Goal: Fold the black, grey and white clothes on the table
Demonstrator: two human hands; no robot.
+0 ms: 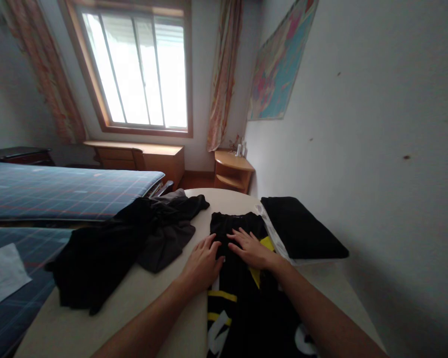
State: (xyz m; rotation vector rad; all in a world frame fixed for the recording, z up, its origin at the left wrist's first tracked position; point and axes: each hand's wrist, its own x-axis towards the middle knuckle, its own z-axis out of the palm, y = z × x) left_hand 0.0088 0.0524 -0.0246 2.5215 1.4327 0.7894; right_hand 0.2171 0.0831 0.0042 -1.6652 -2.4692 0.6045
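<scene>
A black garment with yellow stripes and white lettering (246,308) lies lengthwise on the cream table (171,313), its gathered-looking top edge pointing away from me. My left hand (203,261) rests on its left edge, fingers spread and pointing forward. Flat on its upper middle is my right hand (251,248), with the fingers apart. Neither hand grips the cloth. Part of the garment is hidden under my hands and right forearm.
Left of the garment lies a rumpled heap of black and dark grey clothes (134,238). A folded black cloth (302,226) sits on clear plastic at the right, by the white wall (377,199). Blue plaid mattresses (70,194) stand beyond the table's left side, with a paper sheet (5,273).
</scene>
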